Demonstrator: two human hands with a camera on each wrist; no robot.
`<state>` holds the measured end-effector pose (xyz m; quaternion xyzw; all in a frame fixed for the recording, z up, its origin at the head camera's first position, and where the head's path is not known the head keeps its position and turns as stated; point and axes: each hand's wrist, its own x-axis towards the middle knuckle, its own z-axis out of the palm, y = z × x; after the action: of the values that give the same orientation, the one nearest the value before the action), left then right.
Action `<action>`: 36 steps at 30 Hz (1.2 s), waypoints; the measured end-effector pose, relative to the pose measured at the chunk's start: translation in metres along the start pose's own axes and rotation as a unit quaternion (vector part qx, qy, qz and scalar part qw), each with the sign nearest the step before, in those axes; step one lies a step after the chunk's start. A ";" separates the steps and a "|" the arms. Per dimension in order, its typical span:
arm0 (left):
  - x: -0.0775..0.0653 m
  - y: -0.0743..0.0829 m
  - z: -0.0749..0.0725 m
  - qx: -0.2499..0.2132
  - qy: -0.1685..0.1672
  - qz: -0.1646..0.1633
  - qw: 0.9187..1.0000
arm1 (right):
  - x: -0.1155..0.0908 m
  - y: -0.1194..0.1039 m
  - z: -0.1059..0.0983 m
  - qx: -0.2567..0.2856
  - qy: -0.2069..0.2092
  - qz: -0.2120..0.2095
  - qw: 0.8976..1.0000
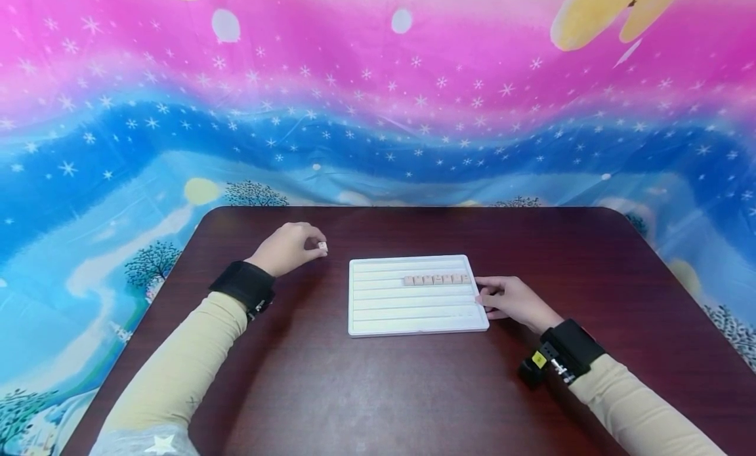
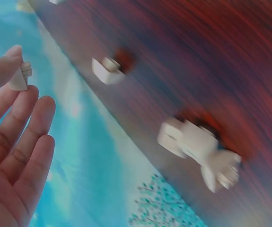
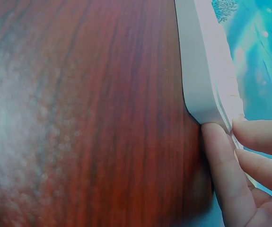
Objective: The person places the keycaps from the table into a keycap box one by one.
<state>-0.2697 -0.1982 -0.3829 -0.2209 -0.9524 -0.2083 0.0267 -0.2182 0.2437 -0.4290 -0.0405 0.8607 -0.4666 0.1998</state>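
My left hand (image 1: pixel 291 249) is raised left of the tray and pinches a small beige keycap (image 1: pixel 321 245) between thumb and fingertips. In the left wrist view its stem side (image 2: pixel 26 71) shows, while the other fingers stay loosely extended. A white ridged tray (image 1: pixel 378 315) lies flat in the middle of the table. One row of several beige keycaps (image 1: pixel 437 279) runs along an upper ridge to the tray's right side. At that right edge my right hand (image 1: pixel 512 302) grips the rim, thumb and fingers on its side and top.
Several loose keycaps (image 2: pixel 195 142) lie on the dark wooden table (image 2: pixel 173 56) near its edge in the left wrist view, blurred; another keycap (image 2: pixel 108 71) lies apart from them. A patterned pink and blue cloth (image 1: pixel 366 115) hangs behind the table.
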 end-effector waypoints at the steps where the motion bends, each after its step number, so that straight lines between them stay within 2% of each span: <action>1: 0.001 0.003 0.000 -0.004 0.002 0.004 1.000 | 0.000 0.000 0.000 0.000 0.000 -0.001 1.000; 11: 0.010 0.034 0.009 -0.035 0.024 0.019 0.999 | 0.000 0.000 0.000 -0.001 0.000 -0.003 1.000; 20: 0.021 0.060 0.022 -0.059 0.037 0.011 0.998 | -0.001 0.000 0.001 0.006 0.001 0.001 1.000; 25: 0.027 0.076 0.031 -0.067 0.028 0.000 0.997 | 0.000 0.001 0.002 0.006 0.004 0.005 1.000; 36: 0.037 0.103 0.057 -0.054 -0.022 -0.007 0.998 | 0.002 0.003 0.001 0.012 0.005 0.008 1.000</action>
<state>-0.2559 -0.0753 -0.3899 -0.2193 -0.9417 -0.2551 -0.0075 -0.2188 0.2439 -0.4328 -0.0294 0.8561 -0.4756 0.2000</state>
